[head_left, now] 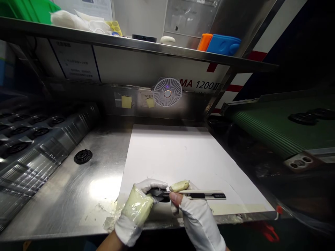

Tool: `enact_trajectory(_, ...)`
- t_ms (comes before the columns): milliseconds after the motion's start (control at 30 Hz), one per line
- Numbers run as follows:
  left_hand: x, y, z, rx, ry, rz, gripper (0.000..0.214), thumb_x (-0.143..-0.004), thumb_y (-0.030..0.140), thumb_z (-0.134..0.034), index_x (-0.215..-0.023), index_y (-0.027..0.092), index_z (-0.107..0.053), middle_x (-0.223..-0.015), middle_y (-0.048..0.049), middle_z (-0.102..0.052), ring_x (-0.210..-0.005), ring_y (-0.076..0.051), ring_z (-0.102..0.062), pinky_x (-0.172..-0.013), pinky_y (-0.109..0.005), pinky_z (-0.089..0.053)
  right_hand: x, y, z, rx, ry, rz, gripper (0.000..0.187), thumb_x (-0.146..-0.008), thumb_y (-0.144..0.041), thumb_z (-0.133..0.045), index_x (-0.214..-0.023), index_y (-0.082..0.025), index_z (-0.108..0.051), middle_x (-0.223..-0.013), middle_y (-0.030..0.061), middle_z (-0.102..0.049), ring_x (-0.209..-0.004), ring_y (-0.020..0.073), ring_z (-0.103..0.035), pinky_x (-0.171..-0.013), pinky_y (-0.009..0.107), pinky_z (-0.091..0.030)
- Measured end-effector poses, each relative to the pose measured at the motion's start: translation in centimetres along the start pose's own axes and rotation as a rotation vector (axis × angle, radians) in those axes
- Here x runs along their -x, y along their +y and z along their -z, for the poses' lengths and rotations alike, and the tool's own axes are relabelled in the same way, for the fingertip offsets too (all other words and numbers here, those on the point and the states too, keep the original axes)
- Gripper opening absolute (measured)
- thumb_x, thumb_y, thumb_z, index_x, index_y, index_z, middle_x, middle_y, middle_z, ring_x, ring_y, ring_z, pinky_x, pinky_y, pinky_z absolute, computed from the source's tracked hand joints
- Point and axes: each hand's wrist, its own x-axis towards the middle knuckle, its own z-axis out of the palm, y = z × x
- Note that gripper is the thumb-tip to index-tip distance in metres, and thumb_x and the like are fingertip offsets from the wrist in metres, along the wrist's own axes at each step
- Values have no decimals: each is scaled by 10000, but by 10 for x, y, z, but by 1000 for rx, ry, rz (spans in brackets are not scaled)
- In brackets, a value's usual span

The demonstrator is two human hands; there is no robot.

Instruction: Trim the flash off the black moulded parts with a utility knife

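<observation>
My left hand (137, 205), in a white glove with yellowish tape wrapped round it, grips a small black part (156, 192) over the front of the white sheet. The fingers and tape hide much of the part's shape. My right hand (196, 216), gloved with its thumb tip bare, is closed round a utility knife (209, 195). The knife lies level, its handle end pointing right and its blade end against or very near the black part. Whether the blade touches the part I cannot tell. A white sheet (170, 153) lies on the metal bench under both hands.
A ribbed black round part (83, 156) lies on the metal bench (104, 164). Stacked clear trays (52, 150) of black parts stand left. A green conveyor (272, 122) carrying black parts runs at right. A fan (167, 92) hangs below the shelf (125, 47).
</observation>
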Motion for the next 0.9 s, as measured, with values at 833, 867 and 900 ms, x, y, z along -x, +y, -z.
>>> enact_trajectory(833, 8, 11, 1, -72, -221, 220, 183, -682, 253, -647, -823, 148, -698, -743, -62, -655, -678, -168, -562, -631, -257, -427, -25, -38, 15, 184, -452, -154, 187, -685, -275, -685, -633, -126, -587, -596, 1, -519, -554, 122, -456, -503, 233, -369)
enact_trajectory(867, 9, 11, 1, -52, -216, 229, 166, -681, 249, -646, -803, 148, -698, -714, -53, -646, -656, -156, -552, -622, -250, -423, -25, -38, 14, 189, -451, -157, 185, -683, -277, -685, -636, -124, -590, -595, 1, -521, -553, 123, -456, -506, 234, -372)
enact_trajectory(900, 10, 10, 0, -29, -206, 232, 151, -678, 239, -647, -789, 150, -699, -694, -45, -640, -639, -148, -545, -616, -246, -422, -25, -39, 13, 197, -446, -162, 182, -678, -276, -686, -640, -123, -595, -596, 1, -524, -552, 122, -457, -507, 234, -374)
